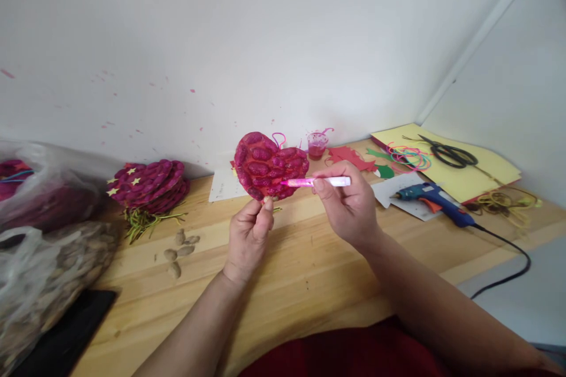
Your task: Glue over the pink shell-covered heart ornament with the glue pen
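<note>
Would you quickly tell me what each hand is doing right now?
Left hand: closed, pinching the lower tip of the pink heart, held upright.
Right hand: closed on the glitter pen, its tip at the heart's face.

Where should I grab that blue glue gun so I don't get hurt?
Take the blue glue gun by its handle, the end where the black cord leaves, coming from above on the right. It lies on its side with the handle free. Its nozzle points left and may be hot, so stay off that end.
</note>
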`<state>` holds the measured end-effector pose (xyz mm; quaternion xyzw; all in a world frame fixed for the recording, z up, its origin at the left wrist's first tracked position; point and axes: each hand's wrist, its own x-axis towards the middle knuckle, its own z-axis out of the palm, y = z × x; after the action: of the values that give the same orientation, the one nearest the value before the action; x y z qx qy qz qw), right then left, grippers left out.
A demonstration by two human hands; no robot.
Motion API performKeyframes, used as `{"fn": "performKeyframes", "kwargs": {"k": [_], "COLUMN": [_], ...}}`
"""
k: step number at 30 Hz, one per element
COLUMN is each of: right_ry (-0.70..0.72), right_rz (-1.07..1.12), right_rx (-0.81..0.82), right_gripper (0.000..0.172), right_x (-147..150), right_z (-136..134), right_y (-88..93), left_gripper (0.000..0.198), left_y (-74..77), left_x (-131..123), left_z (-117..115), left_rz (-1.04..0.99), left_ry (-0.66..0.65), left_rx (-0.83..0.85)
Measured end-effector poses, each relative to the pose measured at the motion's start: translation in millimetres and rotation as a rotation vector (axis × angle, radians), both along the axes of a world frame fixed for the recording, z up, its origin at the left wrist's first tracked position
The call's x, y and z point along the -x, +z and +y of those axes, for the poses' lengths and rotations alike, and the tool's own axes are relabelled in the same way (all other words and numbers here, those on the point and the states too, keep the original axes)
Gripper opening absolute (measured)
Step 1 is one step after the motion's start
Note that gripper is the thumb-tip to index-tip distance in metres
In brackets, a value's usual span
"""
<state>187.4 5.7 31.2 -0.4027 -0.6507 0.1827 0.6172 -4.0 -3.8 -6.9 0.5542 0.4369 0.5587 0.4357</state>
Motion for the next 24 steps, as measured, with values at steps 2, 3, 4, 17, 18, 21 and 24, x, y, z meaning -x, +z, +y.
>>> {"fn": "performKeyframes", "kwargs": {"k": [2,3,4,17,18,21,24], "right_ry": [-0.006,-0.011,-0.017,-0.072,-0.074,-0.075,-0.085], "right_rz": [-0.011,-0.018,-0.029,-0.135,-0.148,-0.165,-0.153], "right_rx": [-0.019,-0.029,-0.038,-0.127,-0.128,-0.134,-0.152], "right_gripper": [0.008,0.007,0.007,0.007,0.006,0.006,0.006], "right_x": [0.2,0.3,0.4,5.6,5.8,5.9,5.8], "right_z": [-0.3,-0.6,-0.8,-4.2,-4.7,-5.3,-4.7], "right_y": [0.2,0.5,0.9,1.6,1.9,2.3,1.6], "left_gripper": [0.044,0.045,0.045,0.049,0.050,0.053,0.054], "left_y": [0.2,0.1,-0.1,5.3,6.8,10.1,11.4], "left_x": [-0.1,-0.2,-0.3,-10.3,-11.3,-12.8,-12.4], "left_z": [0.3,0.6,1.1,1.9,2.0,2.7,3.3], "left_rz": [0.008,0.002,-0.008,-0.409,-0.443,-0.491,-0.496], "left_ry": [0.018,0.028,0.038,-0.018,-0.019,-0.013,-0.018], "left_rx": [-0.001,0.000,0.003,0.124,0.138,0.162,0.171]}}
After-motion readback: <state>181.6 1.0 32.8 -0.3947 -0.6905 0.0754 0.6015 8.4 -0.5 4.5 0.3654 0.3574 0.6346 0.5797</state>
